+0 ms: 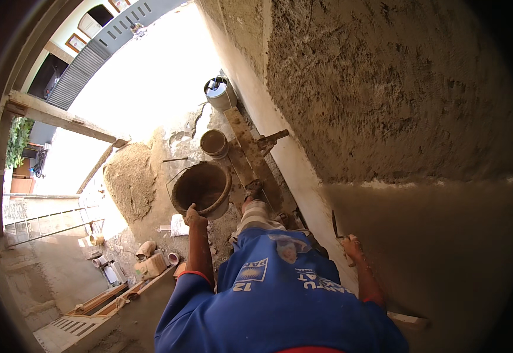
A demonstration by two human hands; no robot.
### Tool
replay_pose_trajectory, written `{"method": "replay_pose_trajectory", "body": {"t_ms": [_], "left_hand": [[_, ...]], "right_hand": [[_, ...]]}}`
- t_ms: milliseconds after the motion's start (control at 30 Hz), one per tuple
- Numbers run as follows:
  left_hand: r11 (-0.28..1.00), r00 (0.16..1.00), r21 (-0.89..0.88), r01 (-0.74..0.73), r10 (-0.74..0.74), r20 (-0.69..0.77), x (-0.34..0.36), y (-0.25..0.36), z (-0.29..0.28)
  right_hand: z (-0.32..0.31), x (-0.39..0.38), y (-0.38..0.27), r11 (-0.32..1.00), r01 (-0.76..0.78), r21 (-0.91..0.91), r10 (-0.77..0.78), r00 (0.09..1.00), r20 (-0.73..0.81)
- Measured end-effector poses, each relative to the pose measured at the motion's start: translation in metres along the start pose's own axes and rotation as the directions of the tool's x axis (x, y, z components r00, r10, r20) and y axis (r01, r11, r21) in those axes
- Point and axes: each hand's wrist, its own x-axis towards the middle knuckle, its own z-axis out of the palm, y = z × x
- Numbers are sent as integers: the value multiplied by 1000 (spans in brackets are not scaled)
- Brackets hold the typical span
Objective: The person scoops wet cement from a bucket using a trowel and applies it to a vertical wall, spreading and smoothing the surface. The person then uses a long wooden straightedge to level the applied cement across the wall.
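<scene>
My left hand (195, 217) grips the near rim of a large, mortar-crusted bucket (200, 191) with a wire handle, tilted slightly below me. At the right, my right hand (352, 247) holds a pointed trowel (336, 226) by its handle, with the blade beside the wall. The rough plastered wall (386, 88) has a smoother, darker grey area in its lower part. My foot (252, 197) stands on wooden planks (238, 129) under me, beside the wall's edge.
A small bucket (214, 143) and a bucket with a pale top (220, 94) stand farther along. A sand pile (130, 176) lies left, near cans (150, 265), loose timber (109, 297) and a metal frame (50, 220). A wooden beam (68, 117) crosses the upper left.
</scene>
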Motion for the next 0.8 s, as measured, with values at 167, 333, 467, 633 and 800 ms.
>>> {"method": "replay_pose_trajectory", "body": {"t_ms": [167, 333, 467, 633, 800], "left_hand": [[994, 996, 104, -26, 35, -84, 12, 8, -2], [984, 992, 159, 75, -90, 88, 56, 9, 33], [927, 947, 361, 100, -200, 251, 111, 1, 76], [841, 895, 536, 68, -289, 340, 127, -5, 126], [689, 947, 697, -198, -51, 319, 130, -4, 150]], "right_hand": [[75, 12, 107, 963, -211, 168, 187, 971, 149], [68, -23, 83, 677, -593, 436, 516, 805, 294], [96, 11, 123, 780, -394, 487, 340, 919, 199], [76, -1, 33, 698, -166, 696, 251, 968, -21], [48, 18, -106, 681, -140, 718, 15, 984, 178]]}}
